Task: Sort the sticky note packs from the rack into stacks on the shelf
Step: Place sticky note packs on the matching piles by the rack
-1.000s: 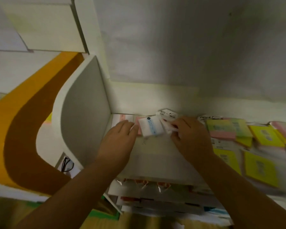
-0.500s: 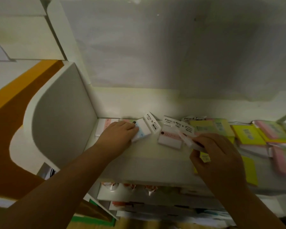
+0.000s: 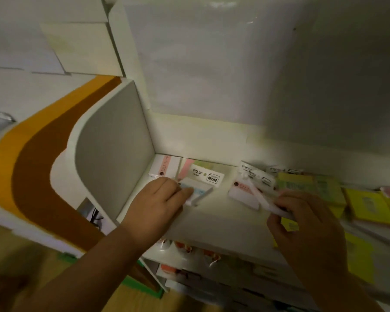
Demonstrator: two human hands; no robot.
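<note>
Shelf (image 3: 223, 219): white, packs are lying along the back.
Left hand (image 3: 158, 199): flat fingers are still pressing a blue pack (image 3: 197, 192).
Right hand (image 3: 302, 219): now drawn back, is pinching a pink pack (image 3: 265, 202), next to stack.

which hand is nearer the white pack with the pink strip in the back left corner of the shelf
Left. The left hand rests on a blue-striped pack just in front of the corner pack; the right hand grips a pack farther right.

Two hands, left hand (image 3: 158, 199), right hand (image 3: 306, 224), one white shelf (image 3: 212, 219), one grey side panel (image 3: 113, 154), several yellow packs (image 3: 367, 203), exact count unclear.
</note>
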